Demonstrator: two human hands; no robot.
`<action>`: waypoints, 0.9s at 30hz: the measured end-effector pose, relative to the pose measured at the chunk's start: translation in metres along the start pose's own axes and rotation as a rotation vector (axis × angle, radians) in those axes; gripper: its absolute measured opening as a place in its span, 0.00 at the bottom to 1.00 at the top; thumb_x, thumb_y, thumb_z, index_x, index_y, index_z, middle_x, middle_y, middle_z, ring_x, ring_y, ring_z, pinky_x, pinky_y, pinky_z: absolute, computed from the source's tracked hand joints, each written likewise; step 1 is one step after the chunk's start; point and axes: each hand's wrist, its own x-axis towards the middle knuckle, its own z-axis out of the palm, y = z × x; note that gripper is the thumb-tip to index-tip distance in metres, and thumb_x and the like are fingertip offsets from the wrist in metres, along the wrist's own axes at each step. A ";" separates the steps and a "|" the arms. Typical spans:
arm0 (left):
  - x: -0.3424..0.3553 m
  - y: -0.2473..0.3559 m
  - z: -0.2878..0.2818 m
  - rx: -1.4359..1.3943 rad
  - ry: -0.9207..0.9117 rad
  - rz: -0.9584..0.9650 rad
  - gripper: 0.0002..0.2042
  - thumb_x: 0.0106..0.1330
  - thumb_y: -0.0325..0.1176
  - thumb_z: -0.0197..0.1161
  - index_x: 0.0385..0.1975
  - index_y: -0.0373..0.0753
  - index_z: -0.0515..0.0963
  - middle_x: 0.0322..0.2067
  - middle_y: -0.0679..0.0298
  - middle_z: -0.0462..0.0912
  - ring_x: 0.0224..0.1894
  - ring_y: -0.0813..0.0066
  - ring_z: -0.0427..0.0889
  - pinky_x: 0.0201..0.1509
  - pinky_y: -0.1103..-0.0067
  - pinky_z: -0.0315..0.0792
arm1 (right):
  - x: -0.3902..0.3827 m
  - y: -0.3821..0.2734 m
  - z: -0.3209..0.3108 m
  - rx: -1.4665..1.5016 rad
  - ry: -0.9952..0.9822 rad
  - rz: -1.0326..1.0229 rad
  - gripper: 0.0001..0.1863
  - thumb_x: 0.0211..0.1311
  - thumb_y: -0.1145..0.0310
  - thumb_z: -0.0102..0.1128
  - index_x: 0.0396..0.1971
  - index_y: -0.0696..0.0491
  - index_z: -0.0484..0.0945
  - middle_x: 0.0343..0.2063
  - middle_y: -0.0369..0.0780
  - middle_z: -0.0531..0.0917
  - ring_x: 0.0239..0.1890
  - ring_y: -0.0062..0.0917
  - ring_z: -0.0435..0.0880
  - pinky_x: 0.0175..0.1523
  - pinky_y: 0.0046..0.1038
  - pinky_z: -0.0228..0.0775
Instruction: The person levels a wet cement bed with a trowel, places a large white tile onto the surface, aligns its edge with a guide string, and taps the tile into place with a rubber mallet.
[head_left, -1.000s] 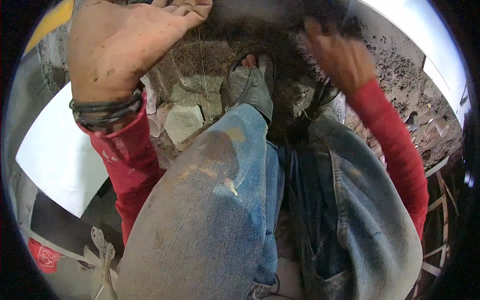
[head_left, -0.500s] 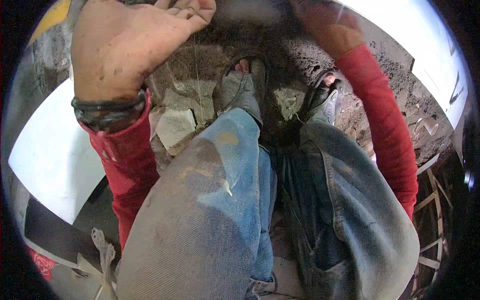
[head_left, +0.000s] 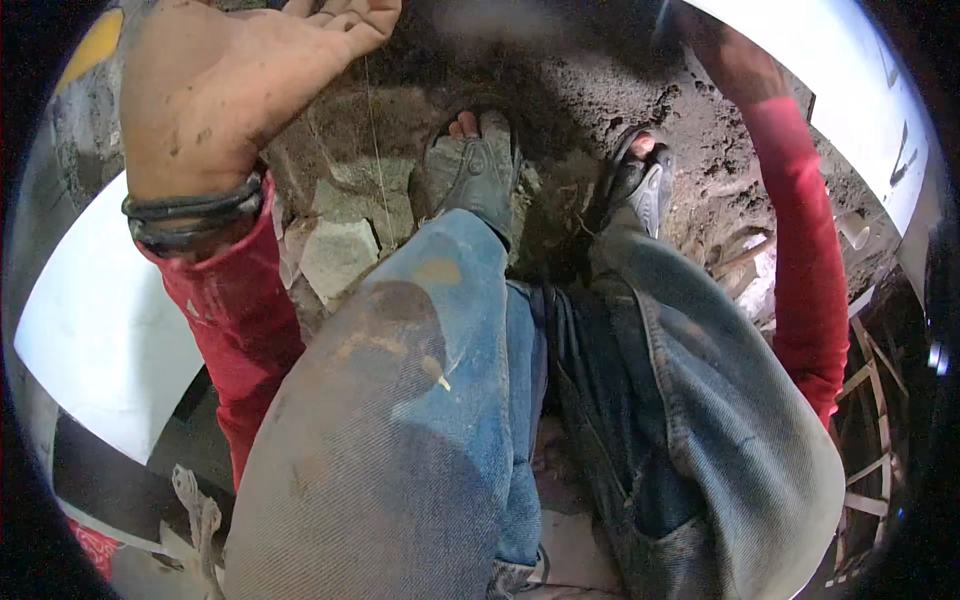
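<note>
My left hand (head_left: 205, 95) is raised at the upper left, with a dark band round its wrist. Its fingers curl in at the top edge, where they are partly cut off; whatever they hold is hidden. A thin pale thread (head_left: 377, 150) runs down from just below these fingers toward the ground; I cannot tell whether the hand grips it. At the upper right my right hand (head_left: 735, 60) reaches forward in shadow, beside a bright white sheet-like surface (head_left: 850, 90). Its fingers are too dark and blurred to make out.
My jeans-covered knees (head_left: 400, 330) fill the lower middle. Both sandalled feet (head_left: 475, 170) rest on dark rough ground (head_left: 700, 130). Pale stone pieces (head_left: 338, 258) lie by the left foot. Another white panel (head_left: 100, 330) stands at left, and a slatted frame (head_left: 872, 420) at right.
My right hand has moved right, toward the white surface. My left hand has shifted slightly left, its fingers still curled. The thread has shifted left too.
</note>
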 end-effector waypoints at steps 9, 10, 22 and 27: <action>-0.004 0.000 0.004 0.034 0.045 0.005 0.19 0.62 0.34 0.53 0.46 0.32 0.55 0.42 0.54 0.57 0.44 0.63 0.62 0.50 0.66 0.64 | -0.071 0.071 0.010 0.092 -0.169 0.316 0.19 0.68 0.55 0.52 0.51 0.52 0.76 0.33 0.46 0.85 0.34 0.40 0.85 0.39 0.37 0.76; -0.004 0.000 0.005 0.029 0.033 -0.002 0.19 0.62 0.34 0.53 0.46 0.32 0.55 0.42 0.54 0.58 0.44 0.63 0.62 0.50 0.66 0.64 | -0.086 0.052 0.031 0.287 -0.032 0.309 0.19 0.65 0.60 0.55 0.52 0.53 0.75 0.40 0.45 0.82 0.37 0.38 0.83 0.42 0.35 0.75; 0.007 0.029 -0.032 -0.023 0.015 -0.105 0.20 0.61 0.32 0.51 0.51 0.31 0.58 0.48 0.50 0.60 0.50 0.59 0.62 0.56 0.60 0.61 | 0.060 -0.214 -0.046 0.564 -0.202 0.146 0.18 0.71 0.55 0.43 0.43 0.55 0.73 0.24 0.54 0.82 0.27 0.51 0.83 0.33 0.51 0.76; 0.043 0.026 -0.054 -0.059 -0.020 -0.255 0.24 0.60 0.30 0.50 0.56 0.31 0.57 0.55 0.45 0.62 0.57 0.53 0.62 0.59 0.58 0.60 | -0.012 -0.119 -0.016 0.276 -0.126 0.289 0.14 0.70 0.59 0.49 0.45 0.53 0.73 0.19 0.51 0.80 0.22 0.47 0.82 0.24 0.44 0.75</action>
